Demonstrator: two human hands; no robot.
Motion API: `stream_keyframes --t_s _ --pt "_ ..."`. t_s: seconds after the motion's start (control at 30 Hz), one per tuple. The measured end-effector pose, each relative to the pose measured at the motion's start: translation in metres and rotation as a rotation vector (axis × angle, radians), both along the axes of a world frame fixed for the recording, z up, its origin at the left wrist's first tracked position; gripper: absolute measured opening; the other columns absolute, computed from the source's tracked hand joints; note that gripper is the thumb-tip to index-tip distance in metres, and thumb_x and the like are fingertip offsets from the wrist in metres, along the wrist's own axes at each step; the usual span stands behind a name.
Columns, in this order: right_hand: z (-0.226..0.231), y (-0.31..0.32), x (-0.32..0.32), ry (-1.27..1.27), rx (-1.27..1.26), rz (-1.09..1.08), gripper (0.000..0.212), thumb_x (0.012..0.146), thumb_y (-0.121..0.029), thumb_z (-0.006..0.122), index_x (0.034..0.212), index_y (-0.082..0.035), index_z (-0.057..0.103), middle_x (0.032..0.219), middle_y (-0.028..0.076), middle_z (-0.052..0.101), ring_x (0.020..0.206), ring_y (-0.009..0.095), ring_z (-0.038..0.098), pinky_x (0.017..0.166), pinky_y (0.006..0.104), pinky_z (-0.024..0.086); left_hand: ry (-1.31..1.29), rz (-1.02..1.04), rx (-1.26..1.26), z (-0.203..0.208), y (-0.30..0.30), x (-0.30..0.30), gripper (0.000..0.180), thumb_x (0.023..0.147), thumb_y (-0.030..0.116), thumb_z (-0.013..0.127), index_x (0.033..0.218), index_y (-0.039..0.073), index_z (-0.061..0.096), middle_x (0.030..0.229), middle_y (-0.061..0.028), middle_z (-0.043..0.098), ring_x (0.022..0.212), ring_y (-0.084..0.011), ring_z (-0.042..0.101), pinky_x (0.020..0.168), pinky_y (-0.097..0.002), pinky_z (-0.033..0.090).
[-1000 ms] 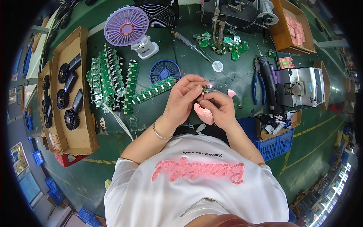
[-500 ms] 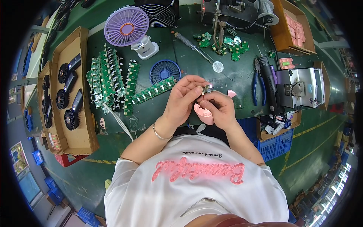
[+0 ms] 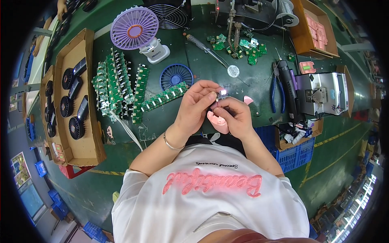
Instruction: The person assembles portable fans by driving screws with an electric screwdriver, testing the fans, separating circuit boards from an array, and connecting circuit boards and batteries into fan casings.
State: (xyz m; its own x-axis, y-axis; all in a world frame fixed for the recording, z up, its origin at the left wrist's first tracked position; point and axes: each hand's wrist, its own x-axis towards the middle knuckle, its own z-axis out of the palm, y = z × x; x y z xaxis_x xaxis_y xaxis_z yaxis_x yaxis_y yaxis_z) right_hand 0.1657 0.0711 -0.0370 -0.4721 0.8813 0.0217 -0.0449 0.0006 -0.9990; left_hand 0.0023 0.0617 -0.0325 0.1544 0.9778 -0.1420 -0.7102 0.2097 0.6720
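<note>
My left hand point(image 3: 197, 104) is closed, thumb and fingers pinching a small circuit board point(image 3: 221, 97). A bright white light shines on that board's far side. My right hand point(image 3: 236, 116) is closed just right of it, its fingertips meeting at the board's near edge. Under the right hand's fingers hangs a pink plastic housing point(image 3: 219, 123), its open end facing up and left; the grip on it is partly hidden. Beyond the right hand lies a loose pink piece point(image 3: 248, 99). Left of my hands, a strip of green circuit boards point(image 3: 165, 97) rests against a blue fan grille point(image 3: 176, 76).
Stacked board strips point(image 3: 115, 83) and a purple fan point(image 3: 135, 30) stand left. A screwdriver point(image 3: 207, 50), loose green boards point(image 3: 253, 52) and a soldering rig point(image 3: 237, 28) lie ahead. Pliers point(image 3: 278, 91), a black electric screwdriver point(image 3: 288, 89) and a metal device point(image 3: 322, 94) are right. A carton point(image 3: 92, 133) holds black fans.
A bright white light has come on at the small circuit board. Both hands keep nearly the same place and grip. At the upper left, another person's hand has come into view.
</note>
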Motion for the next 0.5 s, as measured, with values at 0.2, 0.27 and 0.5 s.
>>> stream_keyframes --t_s 0.2,0.27,0.5 --pt "-0.0004 -0.0002 0.0003 -0.007 -0.01 0.0 0.011 0.087 0.007 0.06 0.097 0.004 0.063 0.095 0.008 0.064 0.086 0.013 0.063 0.077 0.0251 0.05 -0.005 0.006 -0.001 -0.0019 0.0003 0.0009 0.024 0.093 0.012 0.057 0.115 0.002 0.052 0.106 -0.0104 0.064 0.088 -0.0119 0.063 0.075 -0.0237 0.052" --pt "-0.0006 -0.0003 0.0 -0.009 -0.01 -0.002 0.011 0.087 0.007 0.06 0.097 0.004 0.064 0.095 0.008 0.064 0.086 0.013 0.063 0.077 0.025 0.05 -0.01 0.003 -0.003 -0.0017 0.0002 0.0005 0.024 0.093 0.011 0.057 0.115 0.002 0.052 0.106 -0.0104 0.064 0.088 -0.0119 0.063 0.075 -0.0236 0.052" --pt "0.0007 -0.0008 -0.0002 -0.02 -0.004 -0.011 0.011 0.087 0.006 0.061 0.097 0.004 0.065 0.093 0.007 0.064 0.085 0.013 0.063 0.076 0.0245 0.049 -0.013 0.002 -0.006 -0.0002 -0.0001 0.0003 0.024 0.093 0.011 0.057 0.115 0.002 0.052 0.107 -0.0106 0.064 0.088 -0.0121 0.063 0.075 -0.0237 0.052"
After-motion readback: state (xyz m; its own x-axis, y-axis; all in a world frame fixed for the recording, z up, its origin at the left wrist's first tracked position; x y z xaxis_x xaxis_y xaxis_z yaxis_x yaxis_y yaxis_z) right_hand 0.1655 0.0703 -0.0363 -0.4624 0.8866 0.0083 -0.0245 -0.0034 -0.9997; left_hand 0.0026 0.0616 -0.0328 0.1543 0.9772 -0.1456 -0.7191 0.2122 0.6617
